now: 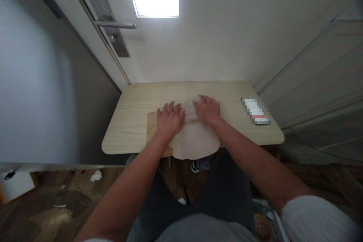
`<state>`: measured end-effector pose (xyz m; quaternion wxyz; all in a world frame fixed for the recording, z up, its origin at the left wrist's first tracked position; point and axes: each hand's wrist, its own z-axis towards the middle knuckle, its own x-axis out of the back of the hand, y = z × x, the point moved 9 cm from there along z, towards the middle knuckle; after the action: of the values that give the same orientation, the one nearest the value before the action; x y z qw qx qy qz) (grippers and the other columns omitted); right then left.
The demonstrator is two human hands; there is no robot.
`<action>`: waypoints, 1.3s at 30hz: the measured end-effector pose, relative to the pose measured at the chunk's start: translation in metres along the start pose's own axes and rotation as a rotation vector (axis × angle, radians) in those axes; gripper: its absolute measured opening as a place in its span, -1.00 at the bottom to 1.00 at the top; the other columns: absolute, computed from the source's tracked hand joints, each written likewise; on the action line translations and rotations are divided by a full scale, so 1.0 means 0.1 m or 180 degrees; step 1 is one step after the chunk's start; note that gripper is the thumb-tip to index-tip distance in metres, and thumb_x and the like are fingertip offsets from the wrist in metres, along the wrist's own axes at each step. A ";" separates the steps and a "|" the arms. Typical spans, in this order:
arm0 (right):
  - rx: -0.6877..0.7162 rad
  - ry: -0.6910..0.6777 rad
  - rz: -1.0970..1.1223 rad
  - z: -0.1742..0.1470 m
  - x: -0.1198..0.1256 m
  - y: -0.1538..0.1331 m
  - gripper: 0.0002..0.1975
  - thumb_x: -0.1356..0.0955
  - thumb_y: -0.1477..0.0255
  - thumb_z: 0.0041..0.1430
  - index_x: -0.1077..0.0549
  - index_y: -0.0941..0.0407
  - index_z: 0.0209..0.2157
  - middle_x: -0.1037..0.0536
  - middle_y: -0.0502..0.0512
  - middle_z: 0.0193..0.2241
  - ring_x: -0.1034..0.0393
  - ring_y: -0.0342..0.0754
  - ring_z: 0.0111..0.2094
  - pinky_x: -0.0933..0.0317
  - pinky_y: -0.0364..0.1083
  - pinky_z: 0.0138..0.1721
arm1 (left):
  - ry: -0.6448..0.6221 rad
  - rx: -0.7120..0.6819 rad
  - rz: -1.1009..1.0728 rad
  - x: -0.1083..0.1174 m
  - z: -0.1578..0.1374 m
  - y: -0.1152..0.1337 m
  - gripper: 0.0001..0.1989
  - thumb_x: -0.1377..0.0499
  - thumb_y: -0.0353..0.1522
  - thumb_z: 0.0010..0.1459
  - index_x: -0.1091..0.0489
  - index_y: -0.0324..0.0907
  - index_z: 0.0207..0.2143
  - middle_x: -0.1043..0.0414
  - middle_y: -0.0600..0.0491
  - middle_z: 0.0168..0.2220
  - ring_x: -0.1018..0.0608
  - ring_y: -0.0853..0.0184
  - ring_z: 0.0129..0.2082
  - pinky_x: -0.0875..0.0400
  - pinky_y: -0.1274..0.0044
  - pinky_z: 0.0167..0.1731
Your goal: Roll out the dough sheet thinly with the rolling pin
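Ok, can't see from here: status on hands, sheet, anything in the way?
Left hand and right hand at far part of pale sheet. Sheet overhangs front edge of table. Pixelated device at right, apart from both hands.

Legible text: none on any surface.
Phone (256, 112): right of the right hand (208, 109); screen pixelated, red band across white, characters illegible.
Lock plate (100, 5): beyond the left hand (171, 119), farther left; no marking legible.
Shoe (195, 166): below and between both hands; no brand legible.
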<state>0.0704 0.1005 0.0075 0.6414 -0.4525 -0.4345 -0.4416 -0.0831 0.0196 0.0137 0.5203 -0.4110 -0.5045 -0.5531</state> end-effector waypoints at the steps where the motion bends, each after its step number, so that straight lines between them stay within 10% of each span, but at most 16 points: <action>1: 0.0013 0.0017 -0.0004 -0.06 0.02 0.01 -0.43 -0.10 0.12 0.40 -0.25 0.10 0.28 -0.34 0.26 0.24 -0.19 0.22 0.20 -0.01 0.24 0.18 | 0.0029 -0.0013 0.0017 0.02 -0.07 0.03 -0.44 0.28 -0.09 0.39 -0.19 -0.01 0.29 -0.13 -0.04 0.36 -0.17 0.03 0.34 -0.05 0.03 0.25; 11: 0.0280 0.0037 -0.0167 -0.48 0.08 0.06 -0.43 -0.10 0.14 0.40 -0.17 0.04 0.33 -0.25 0.19 0.30 -0.07 0.26 0.28 0.14 0.31 0.24 | 0.0056 -0.0089 0.0014 0.08 -0.53 0.20 -0.40 0.31 -0.09 0.41 -0.16 -0.12 0.31 -0.10 -0.04 0.38 -0.12 0.11 0.37 -0.06 0.10 0.27; 39: 0.0120 -0.0189 0.0004 0.63 -0.16 -0.29 -0.34 -0.04 0.02 0.38 -0.29 0.19 0.22 -0.39 0.41 0.16 -0.23 0.30 0.15 0.01 0.32 0.15 | -0.0411 0.0165 -0.0216 -0.18 0.55 -0.32 -0.44 0.31 -0.11 0.39 -0.29 0.02 0.21 -0.21 -0.05 0.31 -0.24 0.06 0.28 -0.17 0.02 0.17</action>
<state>0.0288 0.1578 0.0115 0.6369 -0.4535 -0.4613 -0.4194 -0.1161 0.0751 0.0001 0.4781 -0.4149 -0.5648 -0.5295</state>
